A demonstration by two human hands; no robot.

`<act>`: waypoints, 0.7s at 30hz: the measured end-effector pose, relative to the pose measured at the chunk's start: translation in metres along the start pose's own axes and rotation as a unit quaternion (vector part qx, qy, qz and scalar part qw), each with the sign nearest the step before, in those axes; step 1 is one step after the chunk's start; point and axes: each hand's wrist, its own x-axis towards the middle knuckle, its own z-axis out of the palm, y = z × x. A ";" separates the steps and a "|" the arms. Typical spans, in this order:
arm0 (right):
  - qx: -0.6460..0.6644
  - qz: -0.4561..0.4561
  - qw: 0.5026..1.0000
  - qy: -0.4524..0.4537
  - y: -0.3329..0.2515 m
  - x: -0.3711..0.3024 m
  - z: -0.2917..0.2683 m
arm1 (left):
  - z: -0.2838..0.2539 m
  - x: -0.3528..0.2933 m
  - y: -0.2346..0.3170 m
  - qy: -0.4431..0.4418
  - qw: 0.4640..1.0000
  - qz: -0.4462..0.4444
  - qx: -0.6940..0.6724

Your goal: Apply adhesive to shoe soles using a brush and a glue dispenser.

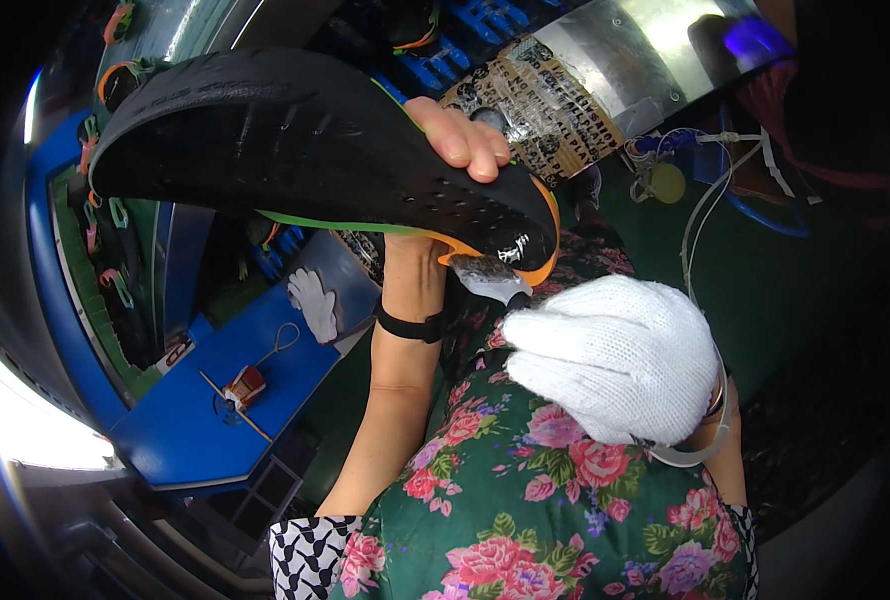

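Note:
My bare left hand (pixel 457 138) grips a black shoe sole (pixel 305 150) by its side, with the fingers folded over the upper edge. The sole is tilted up toward me, its wide end far left. Orange and green trim runs along its edge, and small holes dot the narrower end. In a white knitted glove, my right hand (pixel 615 355) is closed on a brush (pixel 485 278) with dark bristles and a pale neck. The bristles meet or nearly meet the orange edge; exact contact is unclear. The brush handle is hidden in the glove.
On a blue table (pixel 175 430) at lower left lie a white glove (pixel 313 303) and a red container (pixel 245 387) with a stick and wire loop. Shoe parts hang or lie along the left. A tape-wrapped metal machine part (pixel 535 110) stands ahead; a pale tube (pixel 687 235) runs at right.

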 end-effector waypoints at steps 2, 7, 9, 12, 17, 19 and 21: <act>-0.006 -0.037 0.999 -0.032 0.001 -0.001 -0.002 | -0.008 -0.003 0.000 -0.004 1.000 0.001 0.024; 0.014 -0.010 0.999 -0.050 -0.001 -0.005 -0.001 | -0.007 -0.002 -0.006 0.001 0.999 0.026 0.034; 0.009 0.002 0.999 -0.039 -0.001 -0.005 -0.004 | -0.008 -0.003 -0.005 -0.002 0.999 0.018 0.048; 0.023 0.044 0.998 0.043 0.001 0.003 0.001 | -0.012 -0.005 0.001 -0.009 0.998 0.003 0.057; -0.004 0.045 0.998 0.044 0.001 0.005 -0.004 | -0.009 0.004 -0.006 -0.007 0.999 0.005 0.045; -0.002 0.022 0.999 0.025 0.009 0.001 -0.005 | -0.012 0.005 -0.005 -0.011 0.998 0.007 0.058; -0.001 -0.001 1.000 0.005 0.012 0.000 -0.003 | -0.019 0.004 -0.003 -0.022 0.996 -0.013 0.081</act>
